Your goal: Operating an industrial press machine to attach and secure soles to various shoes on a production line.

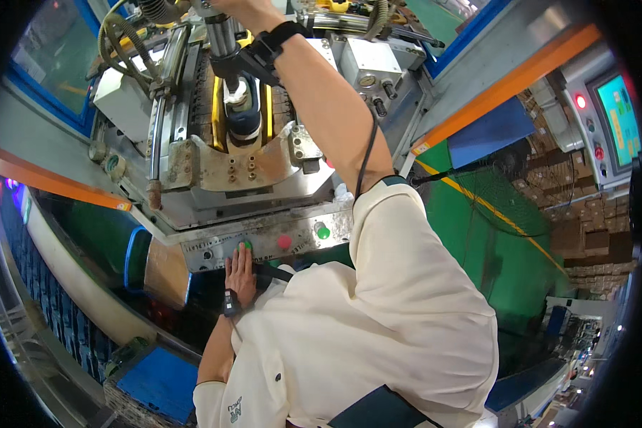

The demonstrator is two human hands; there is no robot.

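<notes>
My left hand (241, 277) lies on the front control panel (264, 248) with its fingers stretched out. Its fingertips touch a green push button (247, 245) and partly cover it. My right arm reaches far up across the machine, and my right hand (253, 10) is at the metal cylinder (221, 36) of the press head. The picture's top edge cuts that hand off, so its fingers are hidden. Below the head, a dark shoe (245, 121) stands in the machine between two yellow side guides, with something white in its opening. A curved, worn metal plate (246, 165) lies in front of it.
On the panel are a red button (284, 242) and another green button (323, 232). A metal box with a gauge (367, 68) stands right of the shoe. Orange-edged frame posts flank the machine. At far right hangs a touch screen (618, 118); a blue-topped stool (157, 381) is lower left.
</notes>
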